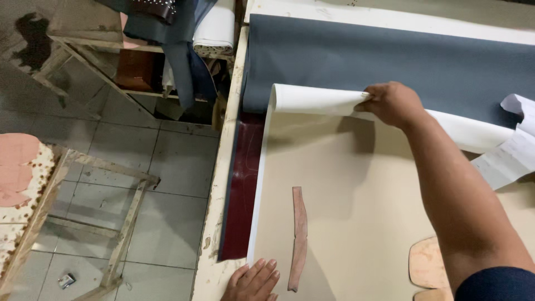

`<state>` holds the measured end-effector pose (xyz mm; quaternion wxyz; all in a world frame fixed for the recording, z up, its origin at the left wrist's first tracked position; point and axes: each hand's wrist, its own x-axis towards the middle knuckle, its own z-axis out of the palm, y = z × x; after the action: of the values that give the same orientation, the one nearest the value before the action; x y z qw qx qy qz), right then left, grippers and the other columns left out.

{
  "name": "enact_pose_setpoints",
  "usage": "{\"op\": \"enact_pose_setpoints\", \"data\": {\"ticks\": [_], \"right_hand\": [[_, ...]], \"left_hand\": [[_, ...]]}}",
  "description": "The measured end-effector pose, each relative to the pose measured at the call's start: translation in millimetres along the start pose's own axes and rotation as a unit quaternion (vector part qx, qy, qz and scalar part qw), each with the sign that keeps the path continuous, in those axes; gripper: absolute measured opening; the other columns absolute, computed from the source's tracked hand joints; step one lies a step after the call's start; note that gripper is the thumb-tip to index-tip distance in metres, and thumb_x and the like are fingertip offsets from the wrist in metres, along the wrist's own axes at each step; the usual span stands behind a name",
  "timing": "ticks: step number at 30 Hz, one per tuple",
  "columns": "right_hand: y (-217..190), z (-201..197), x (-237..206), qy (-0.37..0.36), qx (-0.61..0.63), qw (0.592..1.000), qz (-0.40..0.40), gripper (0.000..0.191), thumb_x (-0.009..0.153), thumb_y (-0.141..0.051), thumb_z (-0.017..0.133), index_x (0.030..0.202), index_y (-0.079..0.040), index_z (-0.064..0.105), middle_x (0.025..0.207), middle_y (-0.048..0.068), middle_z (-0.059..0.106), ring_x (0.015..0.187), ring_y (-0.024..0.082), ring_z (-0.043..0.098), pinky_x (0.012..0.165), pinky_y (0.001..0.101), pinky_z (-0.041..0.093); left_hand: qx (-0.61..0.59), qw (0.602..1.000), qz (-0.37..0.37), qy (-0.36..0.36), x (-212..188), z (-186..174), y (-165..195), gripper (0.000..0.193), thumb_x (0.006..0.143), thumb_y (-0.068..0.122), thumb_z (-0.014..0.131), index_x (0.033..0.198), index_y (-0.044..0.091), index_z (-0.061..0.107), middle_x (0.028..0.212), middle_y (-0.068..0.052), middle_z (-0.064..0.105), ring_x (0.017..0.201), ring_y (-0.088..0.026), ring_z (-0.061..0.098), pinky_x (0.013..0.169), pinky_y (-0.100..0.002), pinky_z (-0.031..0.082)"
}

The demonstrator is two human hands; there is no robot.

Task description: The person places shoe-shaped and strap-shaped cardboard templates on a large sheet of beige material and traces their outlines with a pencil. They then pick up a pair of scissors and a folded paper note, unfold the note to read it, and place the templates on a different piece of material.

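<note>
My right hand (pixel 393 103) reaches across the table and pinches the folded-over far edge of a large beige sheet (pixel 356 184), lifting it so its white underside curls over. My left hand (pixel 253 280) presses flat on the sheet's near left corner, fingers together. A narrow pinkish-brown strip template (pixel 300 237) lies on the beige sheet just right of my left hand. Under the beige sheet lie a dark grey sheet (pixel 390 61) and a dark red one (pixel 242 184) showing along the left edge.
A rounded cardboard template (pixel 426 265) lies near my right arm. White cut paper (pixel 515 150) hangs at the right. Beyond the worn table edge (pixel 220 184) are a tiled floor, a wooden frame stand (pixel 125 223) and shelves with material rolls (pixel 214 28).
</note>
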<state>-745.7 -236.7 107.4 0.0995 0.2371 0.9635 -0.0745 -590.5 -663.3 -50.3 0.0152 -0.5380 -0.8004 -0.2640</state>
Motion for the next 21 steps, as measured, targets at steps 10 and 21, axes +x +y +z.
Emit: {"op": "enact_pose_setpoints", "data": {"ticks": [10,21], "right_hand": [[-25,67,-3,0.134,-0.077,0.987,-0.049,0.033,0.100,-0.024,0.065,0.126,-0.005,0.060,0.120,0.013,0.061,0.107,0.031,0.064,0.087,0.0436,0.054],[-7,30,47,0.258,-0.136,0.948,-0.125,0.018,0.098,-0.028,0.072,0.107,-0.013,0.070,0.118,0.008,0.063,0.108,0.032,0.058,0.087,0.0426,0.054]], "left_hand": [[0.063,0.987,-0.069,0.129,9,23,5,0.028,0.112,0.038,0.043,0.118,0.030,0.069,0.133,0.009,0.069,0.130,-0.009,0.057,0.114,-0.033,0.035],[0.102,0.984,-0.069,0.132,15,32,3,0.023,0.109,0.044,0.046,0.119,0.033,0.064,0.131,0.013,0.067,0.128,-0.007,0.055,0.109,-0.032,0.039]]}}
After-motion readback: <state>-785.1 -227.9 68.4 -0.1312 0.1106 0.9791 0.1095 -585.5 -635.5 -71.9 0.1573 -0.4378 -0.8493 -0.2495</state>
